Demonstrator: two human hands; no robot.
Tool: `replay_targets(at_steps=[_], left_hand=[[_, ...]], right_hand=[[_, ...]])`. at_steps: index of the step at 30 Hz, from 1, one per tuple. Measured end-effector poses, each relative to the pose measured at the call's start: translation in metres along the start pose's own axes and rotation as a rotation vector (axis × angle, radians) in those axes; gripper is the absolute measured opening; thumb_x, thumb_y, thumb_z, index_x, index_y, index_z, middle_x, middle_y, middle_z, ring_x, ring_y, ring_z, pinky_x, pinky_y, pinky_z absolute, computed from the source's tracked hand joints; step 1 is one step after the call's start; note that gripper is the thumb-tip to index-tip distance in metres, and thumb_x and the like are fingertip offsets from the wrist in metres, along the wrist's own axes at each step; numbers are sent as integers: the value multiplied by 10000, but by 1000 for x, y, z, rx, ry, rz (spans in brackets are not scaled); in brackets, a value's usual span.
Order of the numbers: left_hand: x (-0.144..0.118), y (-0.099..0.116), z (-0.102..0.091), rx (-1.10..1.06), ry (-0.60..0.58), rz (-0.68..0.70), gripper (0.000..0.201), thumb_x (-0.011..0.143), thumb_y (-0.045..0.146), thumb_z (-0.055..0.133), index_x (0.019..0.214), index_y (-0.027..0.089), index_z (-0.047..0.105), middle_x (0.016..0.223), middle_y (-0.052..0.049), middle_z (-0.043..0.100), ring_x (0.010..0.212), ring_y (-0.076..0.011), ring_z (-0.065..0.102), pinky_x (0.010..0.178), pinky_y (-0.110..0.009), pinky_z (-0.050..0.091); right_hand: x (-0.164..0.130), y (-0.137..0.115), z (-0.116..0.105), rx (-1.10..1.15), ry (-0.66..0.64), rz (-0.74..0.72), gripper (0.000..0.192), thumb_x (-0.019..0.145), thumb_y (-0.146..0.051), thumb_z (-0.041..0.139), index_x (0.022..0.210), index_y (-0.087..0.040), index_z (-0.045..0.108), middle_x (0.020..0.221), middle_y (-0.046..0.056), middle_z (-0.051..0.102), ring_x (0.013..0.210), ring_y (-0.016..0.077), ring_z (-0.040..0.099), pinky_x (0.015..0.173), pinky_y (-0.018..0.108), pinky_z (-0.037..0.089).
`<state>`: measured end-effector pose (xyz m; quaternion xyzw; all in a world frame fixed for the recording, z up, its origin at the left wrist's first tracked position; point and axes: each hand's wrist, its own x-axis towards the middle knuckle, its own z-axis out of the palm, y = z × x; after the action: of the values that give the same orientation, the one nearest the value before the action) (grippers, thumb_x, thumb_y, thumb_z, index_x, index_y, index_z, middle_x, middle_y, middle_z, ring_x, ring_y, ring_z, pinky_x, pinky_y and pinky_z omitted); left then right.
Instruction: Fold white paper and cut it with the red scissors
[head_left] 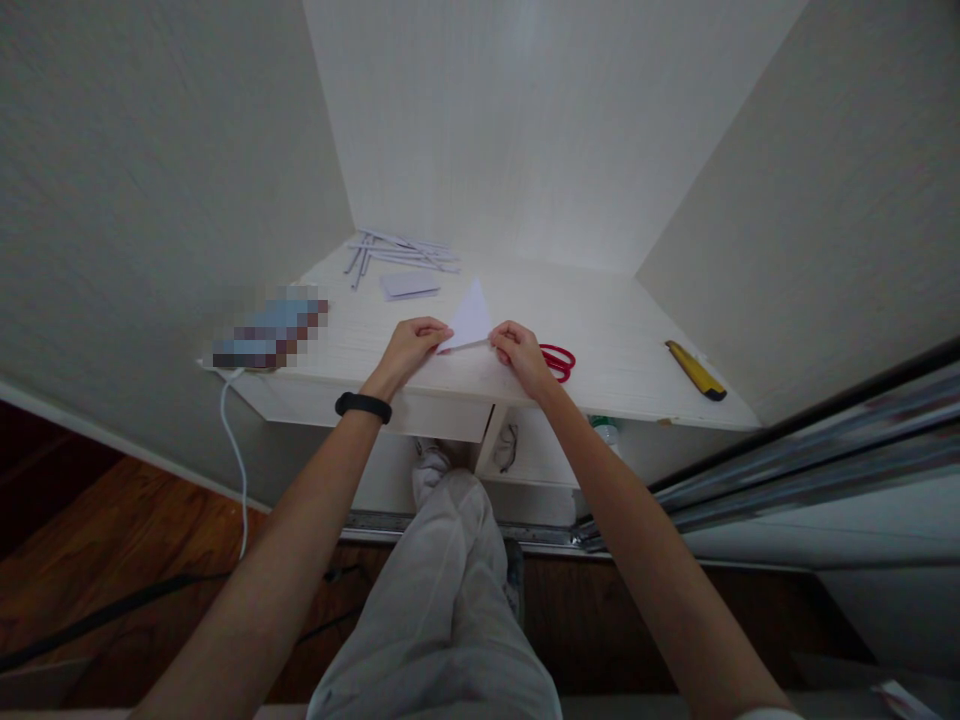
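Observation:
A white paper triangle (471, 318) points away from me over the white shelf top. My left hand (415, 345) pinches its left lower corner, and a black band circles that wrist. At the right lower corner, my right hand (519, 352) grips the paper between thumb and fingers. Red-handled scissors (559, 362) lie just right of my right hand, which hides their blades. Behind the triangle, a small stack of folded white paper (409, 286) rests flat. Farther back lies a loose pile of thin rolled paper sticks (401, 250).
A yellow utility knife (696, 371) lies at the right end of the shelf (615, 345). A pixelated blue object (270, 330) sits at the left end, with a white cable (232, 440) hanging down. Walls enclose the back and both sides. A green-capped bottle (604, 430) stands below.

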<state>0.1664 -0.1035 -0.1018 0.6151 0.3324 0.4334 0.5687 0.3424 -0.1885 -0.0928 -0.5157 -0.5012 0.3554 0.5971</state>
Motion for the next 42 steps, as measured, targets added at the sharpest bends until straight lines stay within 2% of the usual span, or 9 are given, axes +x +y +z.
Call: replay_targets(at_steps=[4, 7, 12, 17, 25, 30, 34, 37, 42], left_hand=[[0, 1, 0, -39, -16, -7, 206, 586, 304, 765, 673, 148, 662, 585, 12, 609, 510, -93, 521, 513, -230, 435], [-1, 2, 0, -45, -25, -10, 215, 580, 302, 770, 681, 147, 662, 567, 16, 600, 455, -80, 498, 463, -219, 426], [-2, 4, 0, -54, -35, -5, 183, 611, 279, 752, 707, 153, 660, 459, 72, 493, 356, -37, 363, 419, -199, 417], [-4, 6, 1, -57, -48, -9, 168, 631, 273, 737, 720, 165, 644, 399, 100, 418, 331, -40, 340, 392, -189, 410], [-7, 10, 1, -55, -64, -24, 186, 649, 282, 731, 759, 155, 648, 381, 94, 444, 303, -39, 320, 373, -194, 398], [-4, 7, 1, -75, -50, -15, 161, 636, 245, 723, 730, 140, 645, 416, 75, 485, 354, -49, 401, 438, -200, 433], [-3, 7, 1, -70, -46, -15, 113, 635, 215, 703, 662, 136, 627, 424, 48, 524, 383, -60, 456, 451, -195, 420], [-6, 10, 1, -53, -44, -22, 111, 648, 222, 693, 643, 144, 614, 411, 56, 514, 352, -52, 423, 427, -192, 403], [-13, 17, 2, -9, -29, -39, 109, 677, 253, 684, 702, 160, 633, 328, 100, 421, 269, -40, 307, 315, -171, 246]], right_hand=[[0, 0, 0, -2, -3, 9, 109, 722, -233, 602, 674, -187, 516, 534, -78, 430, 427, 62, 320, 427, 225, 187], [0, 0, 0, -5, -6, 8, 114, 725, -239, 600, 670, -188, 515, 521, -81, 425, 421, 61, 317, 426, 225, 185], [-1, 0, -1, -13, -14, 5, 119, 720, -255, 604, 668, -191, 519, 489, -86, 408, 424, 66, 319, 428, 221, 189], [0, 1, -1, -11, -8, -1, 112, 715, -252, 597, 665, -191, 518, 478, -88, 402, 426, 68, 319, 432, 221, 190], [0, 1, -1, 13, -6, -5, 111, 723, -225, 597, 659, -190, 513, 487, -86, 409, 421, 67, 319, 434, 224, 184], [0, 1, -1, 38, 5, -11, 99, 722, -217, 590, 662, -188, 516, 507, -84, 421, 425, 61, 331, 431, 219, 195], [0, 1, -1, 52, 10, -13, 110, 721, -229, 597, 660, -191, 513, 527, -79, 434, 431, 59, 340, 429, 216, 208], [0, 0, -1, 60, 7, -15, 111, 720, -230, 600, 661, -189, 516, 517, -81, 425, 427, 57, 333, 428, 215, 201], [0, -1, -1, 73, 9, -19, 106, 712, -238, 606, 665, -187, 526, 506, -84, 414, 426, 56, 324, 426, 214, 198]])
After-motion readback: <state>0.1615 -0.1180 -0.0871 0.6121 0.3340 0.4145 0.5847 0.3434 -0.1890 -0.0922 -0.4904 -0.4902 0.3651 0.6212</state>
